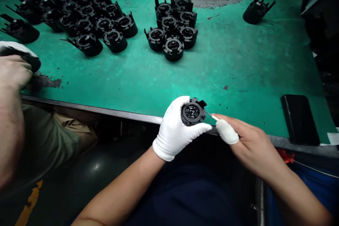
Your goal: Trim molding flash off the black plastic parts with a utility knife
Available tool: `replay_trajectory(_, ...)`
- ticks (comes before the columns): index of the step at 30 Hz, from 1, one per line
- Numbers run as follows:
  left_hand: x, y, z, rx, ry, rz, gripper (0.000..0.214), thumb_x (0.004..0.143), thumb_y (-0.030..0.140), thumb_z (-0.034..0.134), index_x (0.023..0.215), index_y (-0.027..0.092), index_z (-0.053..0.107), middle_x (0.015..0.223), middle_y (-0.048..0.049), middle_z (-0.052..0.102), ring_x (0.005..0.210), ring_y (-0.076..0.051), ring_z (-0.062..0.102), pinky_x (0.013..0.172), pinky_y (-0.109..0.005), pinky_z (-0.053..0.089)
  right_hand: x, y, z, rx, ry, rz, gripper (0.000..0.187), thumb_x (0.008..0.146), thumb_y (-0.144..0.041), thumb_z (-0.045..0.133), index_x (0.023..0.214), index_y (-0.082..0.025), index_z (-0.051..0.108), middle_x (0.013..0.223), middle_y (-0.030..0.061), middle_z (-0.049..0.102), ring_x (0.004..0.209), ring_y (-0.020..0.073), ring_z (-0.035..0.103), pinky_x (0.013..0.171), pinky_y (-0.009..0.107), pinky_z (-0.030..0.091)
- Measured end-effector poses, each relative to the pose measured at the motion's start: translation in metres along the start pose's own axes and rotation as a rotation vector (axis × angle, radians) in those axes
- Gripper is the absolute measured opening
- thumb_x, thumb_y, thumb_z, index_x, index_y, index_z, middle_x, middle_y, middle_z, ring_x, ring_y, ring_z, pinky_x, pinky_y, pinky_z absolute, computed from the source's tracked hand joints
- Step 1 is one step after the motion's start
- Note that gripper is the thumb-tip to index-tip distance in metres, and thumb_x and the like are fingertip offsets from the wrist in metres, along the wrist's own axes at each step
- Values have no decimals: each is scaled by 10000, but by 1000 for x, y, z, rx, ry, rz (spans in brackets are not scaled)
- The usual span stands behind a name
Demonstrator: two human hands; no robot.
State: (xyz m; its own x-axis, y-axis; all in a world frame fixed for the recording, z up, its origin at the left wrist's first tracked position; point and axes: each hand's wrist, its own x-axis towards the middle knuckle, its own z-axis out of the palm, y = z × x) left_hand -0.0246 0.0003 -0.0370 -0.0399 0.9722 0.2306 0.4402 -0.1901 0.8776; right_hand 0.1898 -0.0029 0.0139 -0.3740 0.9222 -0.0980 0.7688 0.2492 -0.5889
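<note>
Patchily worn tabletop (225, 67), dark floor (71, 190), left fingers (174, 107) clamping black part (193, 112), right fingers (227, 132) pinching tool (215, 117)

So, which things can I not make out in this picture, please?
Head view: back of the held black part, turned away and covered by the left hand.
Head view: whether the thin tool touches it; too small to tell.
Head view: the co-worker's black item, partly covered by the co-worker's hand.

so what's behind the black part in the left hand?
The white-gloved left hand wraps the left side of the black part; green tabletop shows past its far edge. The part's back, and whatever sits directly behind it, is covered by the part itself.
</note>
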Motion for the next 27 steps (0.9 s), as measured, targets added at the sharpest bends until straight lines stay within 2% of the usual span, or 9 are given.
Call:
replay_trajectory(2, -3, -1, 3, 14, 35, 34, 836, 660, 570, 886, 1290, 202, 479, 1325, -145, 600, 1276, -300, 605, 1122, -480, 489, 7, 5, -5, -65, -17, -10, 328, 1036, -360, 476, 1285, -319, 686, 1252, 12, 736, 1123, 231, 699, 892, 345, 561)
replay_trajectory(5, -4, -1, 6, 34, 46, 15, 808, 663, 572, 883, 1262, 213, 475, 1337, -155, 593, 1276, -310, 608, 1107, -495, 501, 15, 8, -4, -226, -44, -66, 338, 1042, -366, 460, 1268, -312, 705, 1087, 38, 770, 974, 243, 723, 770, 352, 535)
replay_trajectory(11, -3, 1, 6, 45, 35, 4, 775, 671, 580, 874, 1229, 216, 479, 1386, -157, 583, 1287, -314, 609, 1097, -498, 514, 13, 7, 2, -428, 57, -94, 356, 1036, -385, 489, 1320, -290, 682, 814, 25, 712, 773, 224, 701, 603, 325, 415)
replay_trajectory(17, -4, 0, 7, 78, 33, 23, 761, 687, 559, 873, 1236, 225, 465, 1394, -155, 590, 1289, -305, 612, 1079, -484, 531, 10, 13, -2, -343, -9, -93, 346, 1040, -384, 479, 1311, -297, 677, 855, 19, 720, 740, 196, 696, 620, 312, 425)
replay_trajectory(21, -5, 0, 9, 80, 30, 20, 754, 697, 537, 875, 1249, 236, 458, 1393, -150, 592, 1295, -304, 609, 1076, -484, 533, 20, 14, -4, -407, 5, -72, 350, 1027, -389, 482, 1300, -316, 690, 818, 26, 729, 731, 215, 702, 597, 319, 427)
replay_trajectory(27, -4, 2, 15, 62, 76, 21, 680, 726, 469, 864, 1219, 236, 458, 1361, -142, 597, 1287, -303, 609, 1072, -500, 528, 25, 18, -7, -353, 9, -33, 343, 1040, -377, 456, 1268, -308, 702, 985, 44, 768, 854, 238, 728, 743, 346, 515)
